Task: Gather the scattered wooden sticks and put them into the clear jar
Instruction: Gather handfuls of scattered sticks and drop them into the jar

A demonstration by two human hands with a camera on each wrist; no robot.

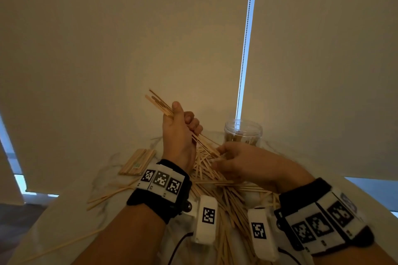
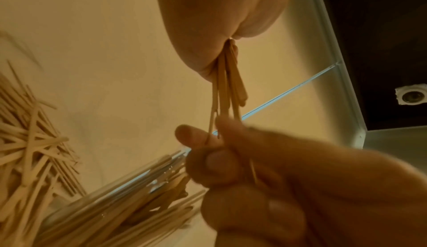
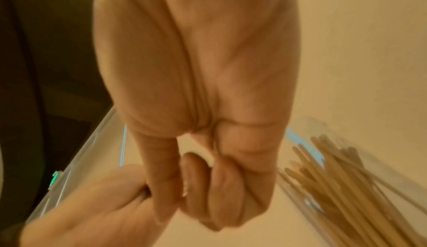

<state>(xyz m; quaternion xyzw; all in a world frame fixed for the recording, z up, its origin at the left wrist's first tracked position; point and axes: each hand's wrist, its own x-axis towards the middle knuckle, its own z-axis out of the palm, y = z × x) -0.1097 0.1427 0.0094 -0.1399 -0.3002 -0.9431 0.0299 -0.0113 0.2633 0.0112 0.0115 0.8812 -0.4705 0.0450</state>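
Observation:
My left hand (image 1: pixel 183 119) is raised over the table and grips a bundle of thin wooden sticks (image 1: pixel 160 102) in its fist. The bundle slants down to the right, where my right hand (image 1: pixel 219 155) pinches its lower ends. In the left wrist view the sticks (image 2: pixel 227 81) run from the left palm to the right fingers (image 2: pixel 208 161). The clear jar (image 1: pixel 243 132) stands upright behind my right hand with several sticks inside; it also shows in the right wrist view (image 3: pixel 342 181). A loose pile of sticks (image 1: pixel 217 187) lies beneath both hands.
A neat flat stack of sticks (image 1: pixel 137 161) lies at the left of the white marble table (image 1: pixel 101 174). A few stray sticks (image 1: pixel 107 197) reach toward the table's left edge. A blind with a bead chain (image 1: pixel 245 54) hangs close behind the jar.

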